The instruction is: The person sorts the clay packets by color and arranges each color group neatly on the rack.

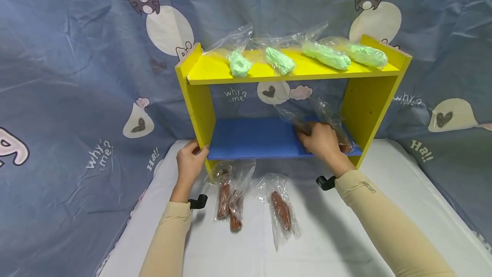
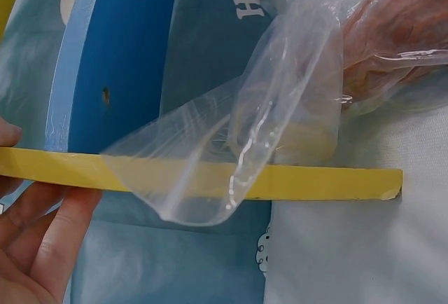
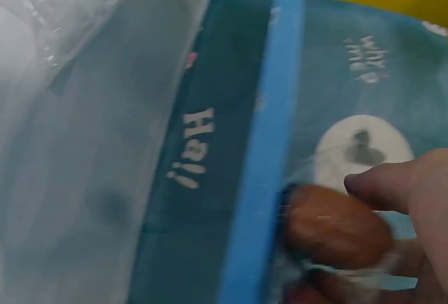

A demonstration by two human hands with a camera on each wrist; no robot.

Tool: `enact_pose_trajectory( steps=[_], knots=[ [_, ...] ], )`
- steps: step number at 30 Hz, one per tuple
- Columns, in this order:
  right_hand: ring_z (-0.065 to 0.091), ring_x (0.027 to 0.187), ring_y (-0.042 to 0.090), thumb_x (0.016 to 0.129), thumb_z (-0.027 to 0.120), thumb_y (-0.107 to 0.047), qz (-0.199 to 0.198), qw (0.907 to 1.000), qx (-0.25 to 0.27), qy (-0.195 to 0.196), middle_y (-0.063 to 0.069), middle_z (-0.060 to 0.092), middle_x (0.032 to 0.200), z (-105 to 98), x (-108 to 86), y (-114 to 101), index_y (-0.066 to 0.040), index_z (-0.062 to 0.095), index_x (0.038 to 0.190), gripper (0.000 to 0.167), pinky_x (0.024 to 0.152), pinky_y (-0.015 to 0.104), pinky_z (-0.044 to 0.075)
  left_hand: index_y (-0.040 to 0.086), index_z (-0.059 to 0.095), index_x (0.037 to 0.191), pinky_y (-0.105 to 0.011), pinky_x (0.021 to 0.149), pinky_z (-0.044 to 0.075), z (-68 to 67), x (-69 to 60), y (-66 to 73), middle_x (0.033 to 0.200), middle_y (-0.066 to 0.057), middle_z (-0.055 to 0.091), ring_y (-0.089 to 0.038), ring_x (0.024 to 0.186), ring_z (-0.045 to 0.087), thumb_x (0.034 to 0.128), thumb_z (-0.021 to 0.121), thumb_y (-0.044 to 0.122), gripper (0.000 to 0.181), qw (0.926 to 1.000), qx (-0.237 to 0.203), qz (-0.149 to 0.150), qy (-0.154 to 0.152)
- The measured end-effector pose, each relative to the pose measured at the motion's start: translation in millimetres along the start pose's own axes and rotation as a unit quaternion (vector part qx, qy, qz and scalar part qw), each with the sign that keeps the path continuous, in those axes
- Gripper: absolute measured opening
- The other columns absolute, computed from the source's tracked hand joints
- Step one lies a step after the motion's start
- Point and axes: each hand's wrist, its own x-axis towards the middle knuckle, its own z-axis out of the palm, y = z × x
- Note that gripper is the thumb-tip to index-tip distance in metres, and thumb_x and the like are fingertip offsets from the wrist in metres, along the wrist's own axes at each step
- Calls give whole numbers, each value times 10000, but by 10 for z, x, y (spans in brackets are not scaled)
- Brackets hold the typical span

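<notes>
My left hand grips the yellow left side panel of a small shelf unit. In the left wrist view its thumb and fingers lie on opposite sides of that panel. My right hand is on the blue middle shelf, near its right end. It holds a brown roll in a clear plastic bag, the thumb on one side and fingers partly hidden on the other. Another bagged brown roll lies just right of this hand, against the right side panel.
On the white tabletop in front lie three bagged brown rolls, two overlapping at the left. Several bagged light-green rolls lie along the yellow top shelf. A blue patterned cloth hangs behind and at both sides.
</notes>
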Motion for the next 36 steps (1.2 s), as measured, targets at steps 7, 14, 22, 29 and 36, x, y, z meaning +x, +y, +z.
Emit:
enact_pose_trajectory(
  steps=[7,14,22,29,36],
  knots=[
    [574,1133,472,929,669,-355,28,9987,62,506,234,583,1310,-238,-161,-130,-82,651,1335,490,864,661,470,61,764,1060,-429,840,582,8,9,6,1036,-86,732,-267,981,705,890,753,126,182,10000,-4,-8,16],
    [596,1051,423,926,710,-294,-205,9952,377,882,200,581,1253,-309,-487,-202,-90,647,1334,461,810,602,490,55,763,1051,-459,833,583,0,-6,21,1032,-95,729,-279,976,707,888,757,114,173,9999,-109,-43,25],
    [622,976,374,900,760,-235,-364,9907,699,1106,168,614,1173,-250,-823,-227,-94,673,1305,437,730,552,504,46,760,1067,-500,835,576,12,-10,25,1044,-119,729,-309,981,706,898,748,113,182,10000,-81,6,22],
    [630,1000,367,896,766,-219,-383,9921,829,857,143,613,1186,-123,-1086,-281,-131,667,1318,442,733,547,518,57,755,1102,-450,827,584,18,-67,-8,1067,-110,731,-300,992,708,914,743,157,213,10000,49,-75,-8],
    [645,1004,317,872,782,-215,-615,9925,858,623,97,626,1191,31,-1293,-359,-146,671,1310,456,729,507,537,75,745,1118,-444,823,584,9,-50,25,1072,-97,730,-286,1005,706,930,733,195,223,9999,108,-75,-21]
  ],
)
